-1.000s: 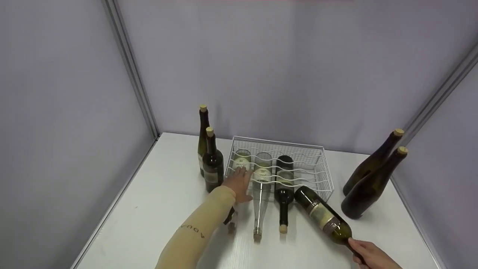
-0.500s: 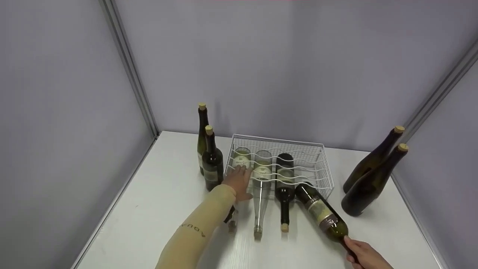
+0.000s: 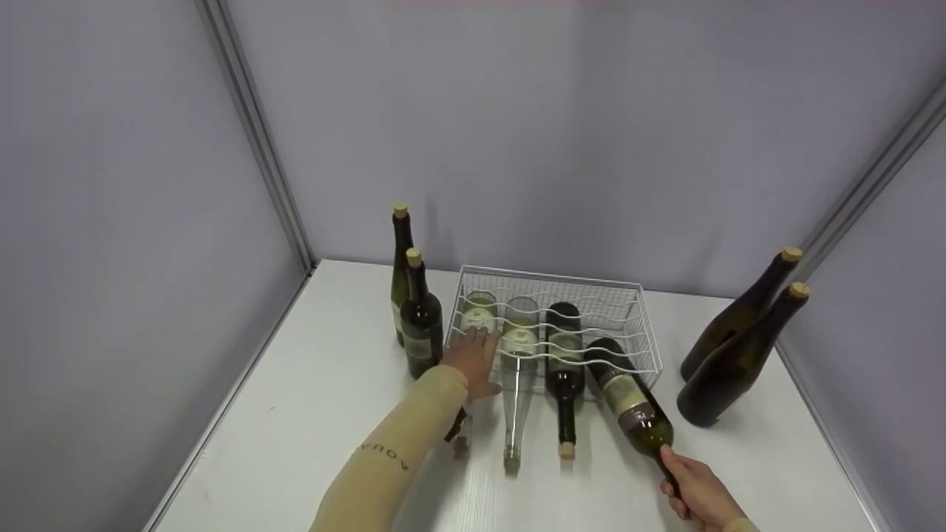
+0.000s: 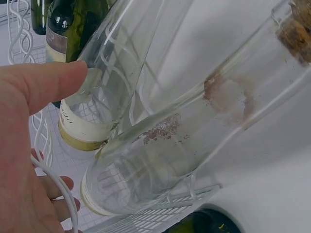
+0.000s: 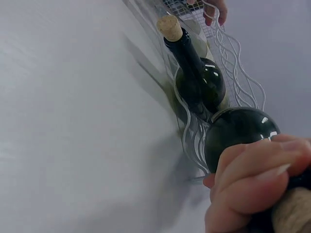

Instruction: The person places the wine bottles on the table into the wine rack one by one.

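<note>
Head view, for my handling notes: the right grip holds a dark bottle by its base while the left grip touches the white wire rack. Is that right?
Not by its base: the head view shows the right grip holding the dark bottle by its neck. The left grip does touch the white wire rack.

Held bottle (image 3: 630, 397): dark green, label (image 3: 624, 391) cream, maroon band (image 3: 637, 416). Wire basket (image 3: 550, 276): white, wavy bars, gridded mesh. Sleeve (image 3: 395, 443): pale yellow, dark lettering. Cork (image 5: 169, 27): tan.
</note>
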`<state>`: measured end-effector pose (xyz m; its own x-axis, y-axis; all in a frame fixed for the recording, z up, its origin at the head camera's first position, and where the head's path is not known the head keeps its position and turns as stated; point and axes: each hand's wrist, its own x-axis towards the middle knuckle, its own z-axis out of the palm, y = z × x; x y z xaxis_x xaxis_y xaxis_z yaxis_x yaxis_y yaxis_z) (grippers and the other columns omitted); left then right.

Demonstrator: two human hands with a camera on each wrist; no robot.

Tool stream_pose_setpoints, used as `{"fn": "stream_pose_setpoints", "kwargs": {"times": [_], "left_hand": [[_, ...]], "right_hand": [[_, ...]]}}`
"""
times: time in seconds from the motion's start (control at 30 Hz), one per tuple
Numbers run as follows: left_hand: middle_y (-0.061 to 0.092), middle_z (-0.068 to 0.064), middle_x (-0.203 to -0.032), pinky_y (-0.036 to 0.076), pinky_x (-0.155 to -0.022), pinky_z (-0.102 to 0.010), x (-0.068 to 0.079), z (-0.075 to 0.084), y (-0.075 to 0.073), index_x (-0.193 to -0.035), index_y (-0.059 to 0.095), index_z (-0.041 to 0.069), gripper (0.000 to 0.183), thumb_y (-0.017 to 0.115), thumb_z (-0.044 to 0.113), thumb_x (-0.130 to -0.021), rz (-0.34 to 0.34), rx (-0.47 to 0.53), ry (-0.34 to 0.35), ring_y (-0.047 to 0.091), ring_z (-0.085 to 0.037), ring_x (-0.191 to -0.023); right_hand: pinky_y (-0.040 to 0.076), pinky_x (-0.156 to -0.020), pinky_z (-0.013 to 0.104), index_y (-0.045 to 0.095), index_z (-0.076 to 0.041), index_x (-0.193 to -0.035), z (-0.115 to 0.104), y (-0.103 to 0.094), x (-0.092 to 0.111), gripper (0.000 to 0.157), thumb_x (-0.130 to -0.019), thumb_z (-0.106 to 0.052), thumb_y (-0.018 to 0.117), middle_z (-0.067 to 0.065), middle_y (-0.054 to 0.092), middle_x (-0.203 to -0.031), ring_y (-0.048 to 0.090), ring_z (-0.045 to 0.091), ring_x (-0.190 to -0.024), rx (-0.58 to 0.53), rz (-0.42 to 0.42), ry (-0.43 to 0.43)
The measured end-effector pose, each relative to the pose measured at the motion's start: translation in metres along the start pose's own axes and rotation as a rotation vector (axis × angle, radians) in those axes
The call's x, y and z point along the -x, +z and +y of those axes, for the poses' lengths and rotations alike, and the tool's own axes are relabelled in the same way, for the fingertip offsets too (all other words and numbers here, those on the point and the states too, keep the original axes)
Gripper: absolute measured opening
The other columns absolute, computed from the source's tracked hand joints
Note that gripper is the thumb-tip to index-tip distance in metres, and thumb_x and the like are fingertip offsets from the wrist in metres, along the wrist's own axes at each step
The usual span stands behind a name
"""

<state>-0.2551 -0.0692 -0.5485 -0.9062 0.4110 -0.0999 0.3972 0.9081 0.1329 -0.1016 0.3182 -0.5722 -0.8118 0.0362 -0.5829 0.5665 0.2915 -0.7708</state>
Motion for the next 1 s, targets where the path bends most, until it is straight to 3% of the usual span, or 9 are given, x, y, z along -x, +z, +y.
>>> {"fn": "stream_pose_setpoints", "kwargs": {"times": [0.2, 0.4, 0.53, 0.77, 1.0], "left_hand": [[0.023, -0.020, -0.155, 0.013, -0.113, -0.055, -0.002, 0.003, 0.006, -0.153, 0.012, 0.011, 0.105, 0.072, 0.053, -0.078, 0.016, -0.039, -0.028, 0.016, -0.037, -0.144], [0.023, -0.020, -0.155, 0.013, -0.114, -0.054, -0.004, 0.007, 0.016, -0.153, 0.014, 0.012, 0.106, 0.070, 0.058, -0.076, 0.061, -0.135, -0.067, 0.018, -0.036, -0.143], [0.027, -0.021, -0.152, 0.016, -0.114, -0.050, -0.003, 0.008, 0.020, -0.152, 0.017, 0.010, 0.105, 0.070, 0.058, -0.075, 0.109, -0.179, -0.054, 0.022, -0.037, -0.141], [0.036, -0.020, -0.145, 0.017, -0.114, -0.048, -0.002, 0.005, 0.017, -0.150, 0.020, 0.007, 0.099, 0.070, 0.053, -0.078, 0.132, -0.125, 0.008, 0.029, -0.038, -0.138], [0.044, -0.018, -0.137, 0.020, -0.114, -0.044, -0.003, 0.005, 0.011, -0.147, 0.023, 0.008, 0.096, 0.072, 0.051, -0.077, 0.100, -0.037, 0.001, 0.036, -0.035, -0.133]], "right_hand": [[0.027, -0.038, 0.021, 0.050, -0.004, -0.101, -0.006, 0.016, -0.012, 0.068, -0.091, -0.070, 0.038, -0.003, 0.049, -0.060, 0.041, 0.007, -0.044, 0.014, 0.054, -0.027], [0.026, -0.036, 0.021, 0.049, -0.003, -0.104, -0.010, 0.029, -0.023, 0.068, -0.091, -0.068, 0.040, -0.003, 0.048, -0.059, 0.038, 0.006, -0.043, -0.060, 0.084, -0.041], [0.030, -0.038, 0.020, 0.047, -0.001, -0.112, -0.013, 0.038, -0.030, 0.065, -0.094, -0.063, 0.041, -0.002, 0.050, -0.064, 0.040, 0.005, -0.045, -0.140, 0.108, -0.067], [0.031, -0.037, 0.018, 0.047, -0.002, -0.110, -0.015, 0.045, -0.042, 0.064, -0.093, -0.064, 0.041, -0.003, 0.051, -0.067, 0.043, 0.004, -0.046, -0.202, 0.123, -0.089], [0.030, -0.036, 0.020, 0.048, -0.003, -0.101, -0.016, 0.054, -0.052, 0.061, -0.095, -0.063, 0.038, -0.003, 0.051, -0.065, 0.043, 0.005, -0.046, -0.229, 0.143, -0.098]]}}
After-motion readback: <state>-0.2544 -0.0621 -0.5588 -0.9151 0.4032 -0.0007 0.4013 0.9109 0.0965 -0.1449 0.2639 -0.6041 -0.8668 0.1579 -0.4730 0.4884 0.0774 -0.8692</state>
